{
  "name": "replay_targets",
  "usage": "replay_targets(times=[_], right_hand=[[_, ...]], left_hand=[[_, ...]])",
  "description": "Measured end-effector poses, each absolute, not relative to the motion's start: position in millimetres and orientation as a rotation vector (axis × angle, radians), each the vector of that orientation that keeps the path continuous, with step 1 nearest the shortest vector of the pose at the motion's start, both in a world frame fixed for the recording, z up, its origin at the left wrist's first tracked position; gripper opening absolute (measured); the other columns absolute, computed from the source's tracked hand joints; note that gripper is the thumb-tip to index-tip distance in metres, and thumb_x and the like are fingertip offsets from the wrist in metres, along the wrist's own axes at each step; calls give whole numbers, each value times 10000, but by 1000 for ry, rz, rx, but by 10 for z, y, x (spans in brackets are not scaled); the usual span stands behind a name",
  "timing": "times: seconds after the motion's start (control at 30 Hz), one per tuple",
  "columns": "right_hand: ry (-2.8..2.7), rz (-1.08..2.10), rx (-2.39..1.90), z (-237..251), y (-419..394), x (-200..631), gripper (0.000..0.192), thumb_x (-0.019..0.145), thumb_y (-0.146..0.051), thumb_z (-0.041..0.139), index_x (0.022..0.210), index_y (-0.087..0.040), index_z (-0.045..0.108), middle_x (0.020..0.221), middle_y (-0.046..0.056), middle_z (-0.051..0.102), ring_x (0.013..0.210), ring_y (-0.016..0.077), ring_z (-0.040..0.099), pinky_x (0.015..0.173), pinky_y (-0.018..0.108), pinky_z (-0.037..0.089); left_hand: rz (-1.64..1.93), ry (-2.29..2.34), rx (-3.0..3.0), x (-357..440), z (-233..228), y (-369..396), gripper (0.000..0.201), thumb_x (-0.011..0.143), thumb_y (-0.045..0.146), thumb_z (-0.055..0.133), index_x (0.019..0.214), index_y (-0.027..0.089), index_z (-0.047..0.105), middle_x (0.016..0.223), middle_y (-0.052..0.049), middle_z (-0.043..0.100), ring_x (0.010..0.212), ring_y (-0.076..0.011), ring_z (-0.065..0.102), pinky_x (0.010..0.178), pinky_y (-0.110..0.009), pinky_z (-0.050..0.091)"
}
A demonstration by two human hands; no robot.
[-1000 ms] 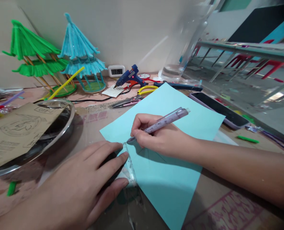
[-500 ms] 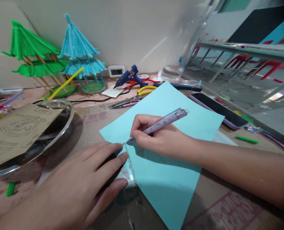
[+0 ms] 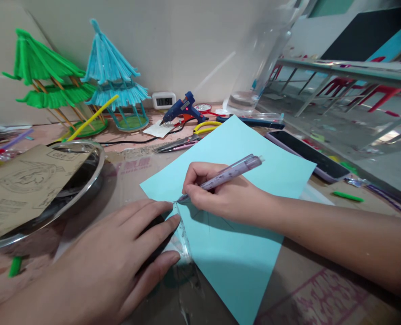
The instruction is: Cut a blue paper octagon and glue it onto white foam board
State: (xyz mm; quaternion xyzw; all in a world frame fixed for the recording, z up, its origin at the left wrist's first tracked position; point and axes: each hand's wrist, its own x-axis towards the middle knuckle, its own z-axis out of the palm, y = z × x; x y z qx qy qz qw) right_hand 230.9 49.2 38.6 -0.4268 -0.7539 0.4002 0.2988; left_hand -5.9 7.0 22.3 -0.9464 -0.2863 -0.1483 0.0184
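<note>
A smooth blue paper sheet [image 3: 234, 189] is marked with a lilac pen [image 3: 225, 174] pinched in the right hand [image 3: 220, 194]; a clear ruler [image 3: 182, 232] is pressed flat by the spread left hand [image 3: 119, 257].

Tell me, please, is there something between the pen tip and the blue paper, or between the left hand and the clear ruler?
Nothing visible. The right hand holds the pen with its tip at the blue paper beside the clear ruler; the left hand presses directly on it.

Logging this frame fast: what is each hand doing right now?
Left hand: open, fingers pressing a clear ruler on the blue paper.
Right hand: closed on a pen, tip at the ruler's edge.
</note>
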Motion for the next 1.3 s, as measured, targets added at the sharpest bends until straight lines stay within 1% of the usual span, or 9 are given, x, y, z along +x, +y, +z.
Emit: replay_targets(times=[0.23, 0.37, 0.53, 0.67, 0.83, 1.0, 1.3], right_hand=[[-2004, 1049, -1113, 369, 500, 2308, 85, 818, -189, 556, 734, -178, 552, 615, -70, 494, 555, 76, 439, 484, 197, 336], [-1999, 1062, -1109, 374, 506, 2307, 76, 810, -184, 558, 735, -179, 548, 623, -67, 504, 563, 77, 444, 484, 196, 337], [-2015, 1047, -1114, 383, 502, 2312, 83, 810, -186, 558, 728, -180, 546, 626, -66, 502, 567, 78, 447, 490, 198, 338], [-2019, 1034, -1104, 385, 497, 2310, 77, 804, -182, 559, 727, -180, 549, 615, -69, 493, 564, 79, 445, 491, 198, 339], [-1951, 1056, -1161, 384, 500, 2307, 79, 824, -196, 547, 747, -181, 557, 645, -61, 522, 580, 83, 476, 506, 199, 367], [-1984, 1039, -1118, 371, 495, 2302, 85, 821, -192, 555, 737, -179, 553, 614, -73, 490, 551, 75, 435, 501, 201, 350], [-2030, 1047, -1067, 373, 500, 2306, 88, 803, -156, 559, 723, -180, 533, 613, -75, 490, 547, 71, 429, 473, 194, 323]], left_hand=[[-438, -953, -2980, -33, 238, 62, 364, 1018, 444, 505, 1334, 273, 563, 1355, -48, 633, 1147, -247, 638, 950, -397, 537], [-427, -917, -3011, -24, 273, 56, 281, 1033, 400, 472, 1251, 271, 592, 1351, -56, 621, 1119, -236, 643, 905, -365, 542], [-438, -899, -3001, -33, 279, 59, 231, 1036, 381, 460, 1164, 258, 609, 1335, -63, 621, 1122, -249, 640, 906, -387, 533], [-411, -901, -2982, -18, 281, 66, 233, 1039, 376, 465, 1182, 252, 600, 1346, -71, 615, 1129, -246, 637, 907, -388, 533], [-418, -886, -2979, 4, 300, 68, 280, 1046, 384, 446, 1257, 260, 582, 1340, -72, 621, 1100, -239, 646, 883, -388, 543], [-406, -888, -2962, -15, 290, 61, 255, 1037, 390, 470, 1204, 251, 603, 1324, -67, 642, 1119, -254, 644, 916, -421, 531], [-434, -856, -2940, -17, 272, 65, 271, 1028, 402, 496, 1232, 268, 615, 1323, -19, 673, 1153, -244, 638, 959, -413, 503]])
